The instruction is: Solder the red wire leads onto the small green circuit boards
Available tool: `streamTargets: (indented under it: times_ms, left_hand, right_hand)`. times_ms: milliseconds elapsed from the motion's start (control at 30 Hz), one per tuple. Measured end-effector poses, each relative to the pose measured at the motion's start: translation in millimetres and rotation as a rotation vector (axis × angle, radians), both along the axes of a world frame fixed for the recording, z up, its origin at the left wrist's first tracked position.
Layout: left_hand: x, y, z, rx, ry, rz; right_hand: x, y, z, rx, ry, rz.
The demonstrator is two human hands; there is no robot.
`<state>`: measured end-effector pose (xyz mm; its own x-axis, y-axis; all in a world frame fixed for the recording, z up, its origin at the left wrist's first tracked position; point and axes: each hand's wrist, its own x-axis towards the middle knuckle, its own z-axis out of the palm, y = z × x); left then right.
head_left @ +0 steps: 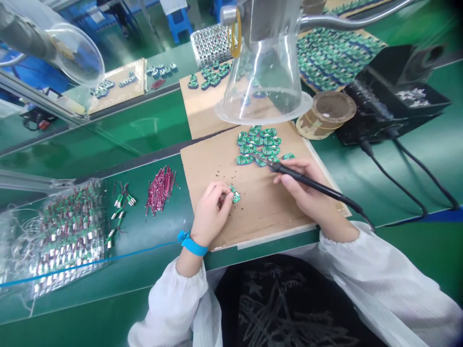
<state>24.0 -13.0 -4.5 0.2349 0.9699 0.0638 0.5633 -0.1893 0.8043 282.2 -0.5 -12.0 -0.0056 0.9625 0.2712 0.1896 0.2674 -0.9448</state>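
Working on a long green workbench (108, 140) here, with a big cardboard sheet (260, 212) lying right in front of me and a clear plastic fume hood (264, 82) hanging just past it. Off to the right a black soldering station (390, 111) is sitting with its cables trailing across the bench, and a round cardboard-wrapped pot (325, 114) is sitting just beside it. Way up top, a tray of green circuit boards (336, 58) is sitting behind the hood. Over on the left, a clear plastic bag of wired boards (61, 236) is lying on the bench, with a bundle of magenta wires (160, 190) and a few loose wired boards (121, 202) sitting between it and the cardboard.

My right hand (304, 188) is gripping a black soldering iron (311, 178) like a pen, its tip reaching the edge of a pile of green circuit boards (255, 147) on the cardboard. Can't tell if it's actually touching one. My left hand (210, 214) is pinching a small green circuit board (235, 195) between thumb and fingers, just above the cardboard, near the middle of the sheet. A blue wrist strap (193, 243) is wrapped around that wrist, with its blue cord (90, 262) running off left.
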Motion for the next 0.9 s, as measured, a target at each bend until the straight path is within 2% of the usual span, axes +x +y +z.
streamTargets:
  times_ms: [167, 333, 467, 900]
  left_hand:
    - [-6, -2, -0.2, 0.046, 0.0, 0.064]
    - [-16, -6, 1.7, 0.003, 0.06, 0.001]
    - [-17, -9, -0.2, -0.01, 0.063, -0.014]
    - [-18, -9, -0.3, -0.042, 0.06, -0.054]
  right_hand:
    - [-20, -8, 1.3, -0.026, 0.041, 0.045]
    - [-32, -9, -0.9, -0.044, 0.09, 0.018]
    - [-32, -9, -6.6, -0.051, 0.143, 0.006]
    - [-29, -10, -7.7, -0.005, 0.008, 0.153]
